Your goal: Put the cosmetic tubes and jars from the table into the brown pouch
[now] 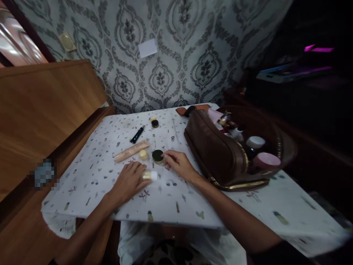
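Observation:
My left hand (129,182) rests on the table, fingers closed over a small pale bottle with a gold band (150,175) lying on its side. My right hand (178,163) is just to the right, its fingertips pinched at the edge of a round dark jar (157,156). A small cream-coloured lid or pot (143,154) sits beside the jar. A beige tube (131,151) lies to the left of it. Farther back lie a black pen-like stick (137,134) and a small dark pot with a pale top (154,123).
An open brown cosmetics bag (217,151) stands at the right, holding several jars and bottles, among them a pink-lidded one (267,160). The table carries a white printed cloth (176,198). A wooden headboard (44,110) rises at the left; patterned wallpaper is behind.

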The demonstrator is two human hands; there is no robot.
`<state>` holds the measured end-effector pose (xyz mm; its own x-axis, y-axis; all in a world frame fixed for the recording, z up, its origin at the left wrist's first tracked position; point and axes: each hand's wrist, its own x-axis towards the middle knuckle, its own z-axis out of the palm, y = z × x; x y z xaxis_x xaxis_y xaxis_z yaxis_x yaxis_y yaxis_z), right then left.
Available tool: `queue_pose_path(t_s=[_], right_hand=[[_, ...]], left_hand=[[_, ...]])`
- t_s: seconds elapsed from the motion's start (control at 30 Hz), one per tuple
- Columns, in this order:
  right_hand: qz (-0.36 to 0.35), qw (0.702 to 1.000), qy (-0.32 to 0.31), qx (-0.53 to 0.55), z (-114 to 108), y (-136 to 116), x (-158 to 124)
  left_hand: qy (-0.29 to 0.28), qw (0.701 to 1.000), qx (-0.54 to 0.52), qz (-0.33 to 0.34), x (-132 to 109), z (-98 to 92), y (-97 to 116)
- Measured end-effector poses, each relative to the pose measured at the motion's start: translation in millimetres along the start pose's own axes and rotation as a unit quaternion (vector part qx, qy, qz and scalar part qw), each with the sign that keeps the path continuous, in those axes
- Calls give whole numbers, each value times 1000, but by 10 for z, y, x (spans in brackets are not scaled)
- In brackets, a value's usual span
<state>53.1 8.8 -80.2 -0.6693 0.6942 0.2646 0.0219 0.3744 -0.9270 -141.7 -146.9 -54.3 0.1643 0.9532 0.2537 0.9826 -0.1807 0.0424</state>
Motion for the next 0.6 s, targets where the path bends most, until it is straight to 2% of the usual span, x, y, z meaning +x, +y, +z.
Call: queue_pose_path(t_s=[0.13,0.2,0.33,0.4,0.53,0.6], right_hand=[[-22,999,5,-46,14,-91,-56],[-33,998,-3,-62,17,-129,-74],[-60,996,-20,-69,35,-174,-103],[-74,995,-28,-66,45,-186,-113],[-88,993,-60,-50,41,-218,-125],[-62,994,-90,15,36,-235,-128]], left_hand=[[15,996,58,62,-98,17,40],[-11,996,61,72,-137,-46,88],[-123,991,41,35,-148,-210,242],[-161,986,31,19,-117,-253,315],[-188,981,-41,2,5,-307,385],[-177,978,-108,-8,87,-350,396]])
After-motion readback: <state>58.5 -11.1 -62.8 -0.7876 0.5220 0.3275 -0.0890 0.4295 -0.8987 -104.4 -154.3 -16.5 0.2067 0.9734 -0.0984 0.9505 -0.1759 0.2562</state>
